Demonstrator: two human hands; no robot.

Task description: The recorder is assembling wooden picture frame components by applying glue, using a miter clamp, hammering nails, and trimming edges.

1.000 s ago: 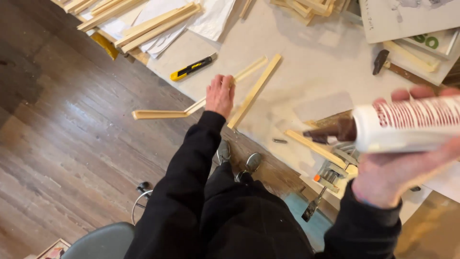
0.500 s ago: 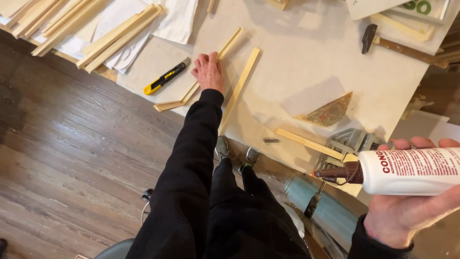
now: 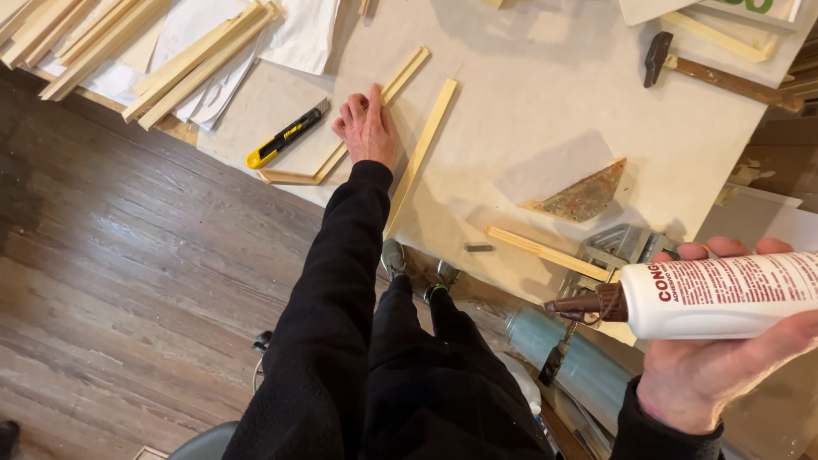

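Observation:
My left hand [image 3: 366, 128] lies flat, fingers spread, on an L-shaped joined pair of pale wooden strips [image 3: 328, 162] on the white table [image 3: 520, 111]. A loose wooden strip [image 3: 422, 153] lies just right of that hand. My right hand [image 3: 724, 366] is raised near the camera and grips a white glue bottle [image 3: 716, 294] with a brown nozzle pointing left. A yellow and black utility knife [image 3: 285, 136] lies left of my left hand.
Stacks of wooden strips [image 3: 200, 60] and white paper lie at the upper left. A hammer [image 3: 707, 68] rests at the upper right. A triangular board piece [image 3: 584, 194], another strip [image 3: 545, 251] and a metal clamp [image 3: 618, 247] sit near the table edge. Wooden floor [image 3: 128, 281] lies left.
The view has shifted, so the table sits higher and further left in frame. My left hand stays on the joined strips. My right hand with the bottle has dropped lower.

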